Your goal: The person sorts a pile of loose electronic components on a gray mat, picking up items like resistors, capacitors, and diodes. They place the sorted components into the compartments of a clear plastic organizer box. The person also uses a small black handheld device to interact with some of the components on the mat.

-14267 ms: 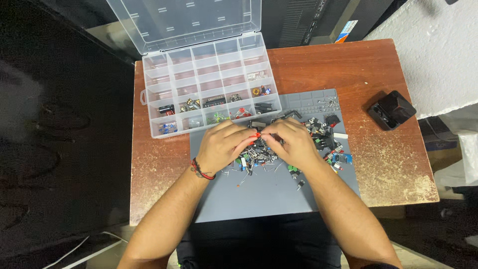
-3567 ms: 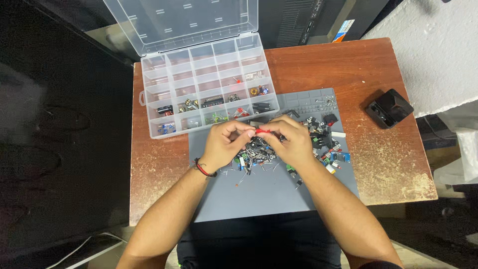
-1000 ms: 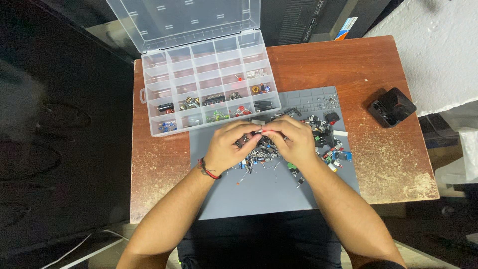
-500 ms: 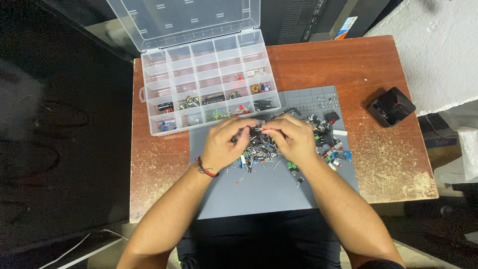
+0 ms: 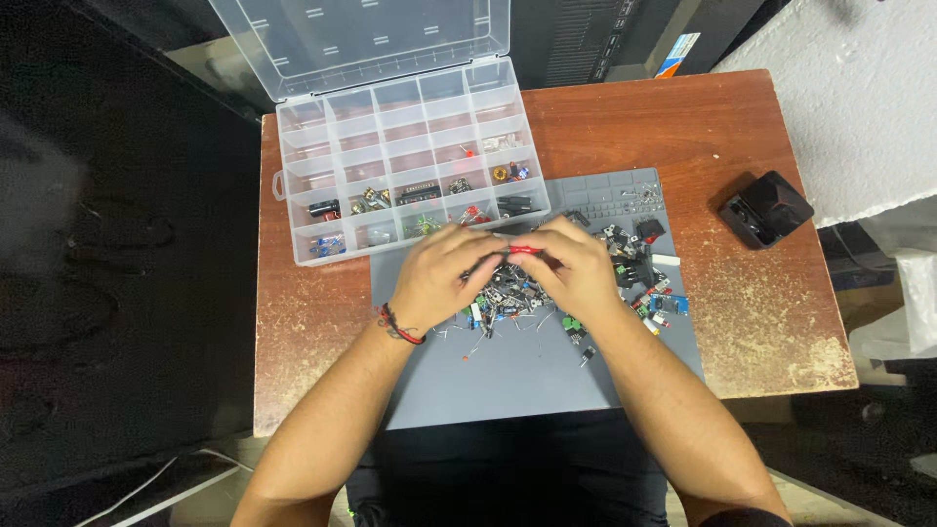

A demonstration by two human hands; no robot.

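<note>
My left hand (image 5: 444,275) and my right hand (image 5: 574,265) meet over a pile of small electronic parts (image 5: 508,303) on a grey work mat (image 5: 527,381). Between the fingertips of both hands sits a small red part (image 5: 524,251). The hands hide the middle of the pile. A red cord bracelet circles my left wrist. Just beyond the fingers stands a clear plastic organiser box (image 5: 400,161) with its lid open, several compartments holding small components.
More loose parts (image 5: 639,268) lie on the mat to the right of my hands. A small black case (image 5: 766,208) rests near the right edge of the worn red-brown table (image 5: 625,117). Dark floor lies to the left.
Both hands stay together over the pile, and the fingers have shifted slightly around the red part. Nothing else has moved.
</note>
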